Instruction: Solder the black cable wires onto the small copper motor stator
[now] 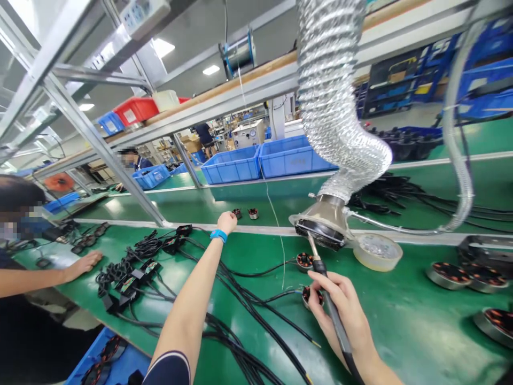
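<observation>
My right hand grips a soldering iron like a pen, its tip pointing up toward the fume hood. Just by those fingers sits a small motor with a black cable attached, partly hidden by the hand. Another motor with a cable lies behind it. My left hand, with a blue wristband, stretches to the far ledge. Its fingers are closed on a small motor, mostly covered by them. A similar motor stands to its right. Solder wire hangs down between my hands.
Black cables run across the green bench, joining circuit housings at left. A round tub stands beside the hood. Larger motors lie at right. A co-worker's hand rests at left. Blue bins stand behind.
</observation>
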The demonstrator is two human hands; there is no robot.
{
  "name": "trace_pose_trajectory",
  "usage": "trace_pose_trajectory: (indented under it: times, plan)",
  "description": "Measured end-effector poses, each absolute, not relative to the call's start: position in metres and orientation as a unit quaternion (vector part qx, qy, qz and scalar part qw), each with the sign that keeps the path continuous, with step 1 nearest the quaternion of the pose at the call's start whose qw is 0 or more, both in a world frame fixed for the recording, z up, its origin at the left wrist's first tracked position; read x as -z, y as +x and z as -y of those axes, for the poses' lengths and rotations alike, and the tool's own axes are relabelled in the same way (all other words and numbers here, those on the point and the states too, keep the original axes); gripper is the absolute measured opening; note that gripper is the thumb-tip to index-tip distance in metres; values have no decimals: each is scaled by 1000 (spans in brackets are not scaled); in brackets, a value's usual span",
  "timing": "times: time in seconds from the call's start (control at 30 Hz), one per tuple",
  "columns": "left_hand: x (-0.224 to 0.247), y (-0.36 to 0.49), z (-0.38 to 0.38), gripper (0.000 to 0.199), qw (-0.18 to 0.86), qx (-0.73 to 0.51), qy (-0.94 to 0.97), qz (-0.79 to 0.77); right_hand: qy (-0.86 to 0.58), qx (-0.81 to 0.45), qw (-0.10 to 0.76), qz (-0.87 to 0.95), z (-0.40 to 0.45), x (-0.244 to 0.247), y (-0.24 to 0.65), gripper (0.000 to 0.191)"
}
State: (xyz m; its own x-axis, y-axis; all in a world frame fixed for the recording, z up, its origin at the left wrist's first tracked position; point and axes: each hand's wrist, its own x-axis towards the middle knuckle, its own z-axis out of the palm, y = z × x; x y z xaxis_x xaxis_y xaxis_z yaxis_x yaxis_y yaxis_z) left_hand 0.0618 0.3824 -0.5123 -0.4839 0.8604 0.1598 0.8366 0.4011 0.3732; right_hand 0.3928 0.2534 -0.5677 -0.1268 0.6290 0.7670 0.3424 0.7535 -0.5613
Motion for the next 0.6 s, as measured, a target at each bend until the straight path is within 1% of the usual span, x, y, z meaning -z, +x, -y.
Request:
trace_pose_trajectory:
  times: [0.07, 0.17, 0.27, 0.37, 0.47, 0.6]
  plan:
    - [519, 55, -397, 25, 19, -196, 522, -830, -324, -119, 585, 734, -251, 571, 392, 37]
    - [532, 53, -408, 39, -2, -184, 544, -819, -297, -124, 601, 732, -249, 577, 392, 40]
    - [544, 43, -416, 46, -14, -167, 569, -805, -296, -138, 596, 733, -249, 580, 393, 42]
    - [555, 28, -426, 49, -26, -136, 572, -809, -288, -125, 595, 740, -248, 577, 397, 43]
    - [569, 13, -438, 48, -53, -90, 549, -829, -295, -114, 583, 748, -246, 576, 400, 45]
    - [574, 3, -448, 48, -37, -72, 545, -834, -302, -103, 590, 742, -250, 586, 399, 48]
